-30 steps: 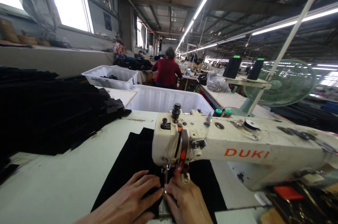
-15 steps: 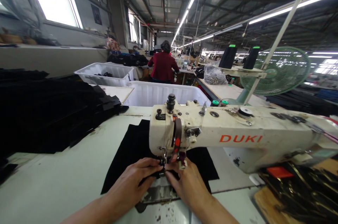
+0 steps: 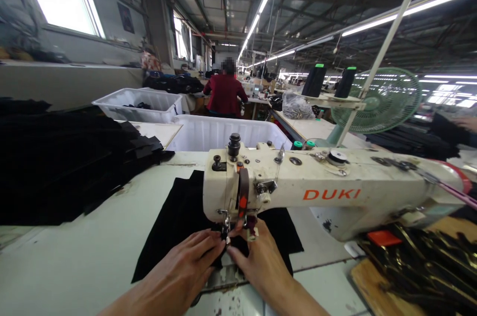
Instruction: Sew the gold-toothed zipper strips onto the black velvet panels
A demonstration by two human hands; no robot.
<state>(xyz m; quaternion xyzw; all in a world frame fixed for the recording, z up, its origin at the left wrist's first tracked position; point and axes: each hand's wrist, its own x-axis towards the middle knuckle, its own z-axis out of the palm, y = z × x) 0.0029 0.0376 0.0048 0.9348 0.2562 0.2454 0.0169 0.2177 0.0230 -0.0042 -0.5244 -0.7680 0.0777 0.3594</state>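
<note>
A white DUKI sewing machine point(image 3: 328, 192) stands across the table, its needle head at the centre. A piece of black fabric point(image 3: 179, 216) lies flat under the head. My left hand point(image 3: 186, 266) rests on the fabric just left of the needle, fingers stretched flat and pressing the cloth. My right hand point(image 3: 261, 261) lies on the fabric right of the needle, its fingers pointing at the presser foot and touching the cloth there. The fingertips of both hands nearly meet below the needle.
A big pile of black cut pieces point(image 3: 70, 157) fills the table's left. Two white bins point(image 3: 223, 132) stand behind the machine. A green fan point(image 3: 376, 102) and thread cones point(image 3: 315, 80) are at right. A person in red point(image 3: 225, 95) sits ahead. Dark shiny items point(image 3: 421, 261) lie at lower right.
The fabric has fed away under the needle, and both hands have followed it toward the presser foot. The view has dropped and shifted slightly to the right.
</note>
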